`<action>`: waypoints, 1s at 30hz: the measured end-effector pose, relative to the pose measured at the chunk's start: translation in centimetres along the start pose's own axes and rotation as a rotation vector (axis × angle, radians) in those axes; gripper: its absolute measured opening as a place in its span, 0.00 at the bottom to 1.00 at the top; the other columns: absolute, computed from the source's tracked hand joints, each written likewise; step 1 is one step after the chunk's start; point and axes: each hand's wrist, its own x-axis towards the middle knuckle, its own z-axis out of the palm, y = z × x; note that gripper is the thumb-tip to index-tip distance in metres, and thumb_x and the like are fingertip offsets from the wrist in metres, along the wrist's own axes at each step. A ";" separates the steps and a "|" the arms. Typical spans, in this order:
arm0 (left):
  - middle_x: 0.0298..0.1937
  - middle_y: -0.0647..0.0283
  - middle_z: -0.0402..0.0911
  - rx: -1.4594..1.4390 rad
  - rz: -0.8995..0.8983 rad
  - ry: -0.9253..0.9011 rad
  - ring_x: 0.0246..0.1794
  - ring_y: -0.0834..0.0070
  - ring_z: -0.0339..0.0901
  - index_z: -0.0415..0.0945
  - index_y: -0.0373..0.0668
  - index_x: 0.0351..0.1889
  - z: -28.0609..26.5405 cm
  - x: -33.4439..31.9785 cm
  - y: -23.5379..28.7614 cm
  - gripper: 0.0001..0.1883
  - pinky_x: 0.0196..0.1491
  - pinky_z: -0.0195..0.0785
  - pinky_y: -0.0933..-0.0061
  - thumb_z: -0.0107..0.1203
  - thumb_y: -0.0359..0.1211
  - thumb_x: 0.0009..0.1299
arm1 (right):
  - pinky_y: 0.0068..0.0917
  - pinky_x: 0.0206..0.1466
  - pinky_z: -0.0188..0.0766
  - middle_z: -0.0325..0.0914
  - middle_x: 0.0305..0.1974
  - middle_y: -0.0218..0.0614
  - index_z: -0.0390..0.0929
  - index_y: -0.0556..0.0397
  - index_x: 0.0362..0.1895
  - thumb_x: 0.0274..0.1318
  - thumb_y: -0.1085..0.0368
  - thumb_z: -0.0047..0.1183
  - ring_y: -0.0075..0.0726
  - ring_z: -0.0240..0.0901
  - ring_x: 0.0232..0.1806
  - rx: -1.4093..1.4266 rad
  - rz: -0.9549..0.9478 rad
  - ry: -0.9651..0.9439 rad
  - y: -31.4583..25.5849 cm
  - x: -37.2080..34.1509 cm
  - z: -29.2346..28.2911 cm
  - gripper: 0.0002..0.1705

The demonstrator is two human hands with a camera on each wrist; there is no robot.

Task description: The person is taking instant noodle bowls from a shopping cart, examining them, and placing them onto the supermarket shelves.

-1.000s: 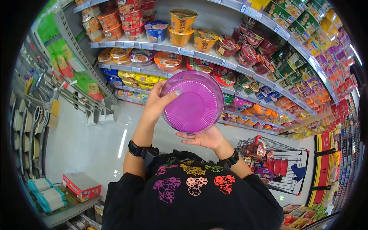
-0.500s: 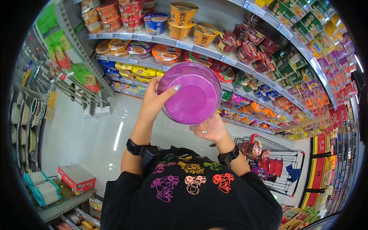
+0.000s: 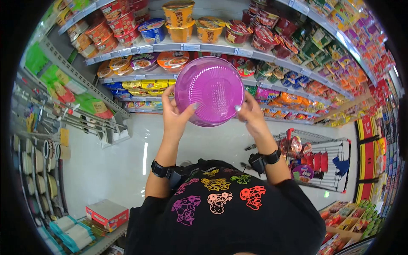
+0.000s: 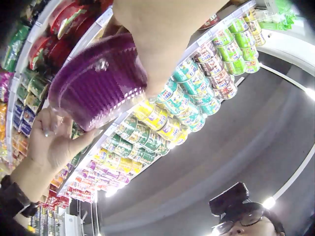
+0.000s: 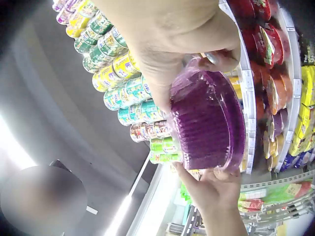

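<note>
A purple instant noodle bowl in clear wrap is held up in front of the shelves, its ribbed underside facing the head camera. My left hand grips its left side, thumb lying on the base and fingers behind. On the opposite side my right hand holds the edge, fingers bent at the wrap. The left wrist view shows the ribbed side of the bowl between both hands. In the right wrist view, wrinkled wrap gathers by the fingers of my right hand.
Shelves of stacked noodle bowls and bagged noodles stand ahead and curve to the right. A shopping cart with several bowls is at the right. Metal racks are on the left; a red box sits lower left.
My right hand has moved from under the bowl up to its right side and now holds its edge. The bowl has risen slightly and tilted; the left hand keeps its grip.
</note>
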 end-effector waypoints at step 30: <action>0.49 0.58 0.70 -0.169 -0.213 -0.127 0.50 0.73 0.69 0.50 0.39 0.61 1.9 -0.5 -2.1 0.38 0.53 0.62 0.71 0.58 0.22 0.54 | 0.26 0.53 0.61 0.70 0.44 0.38 0.48 0.53 0.64 0.39 0.70 0.57 0.28 0.68 0.44 -0.262 -0.483 0.024 -1.7 0.7 -3.6 0.45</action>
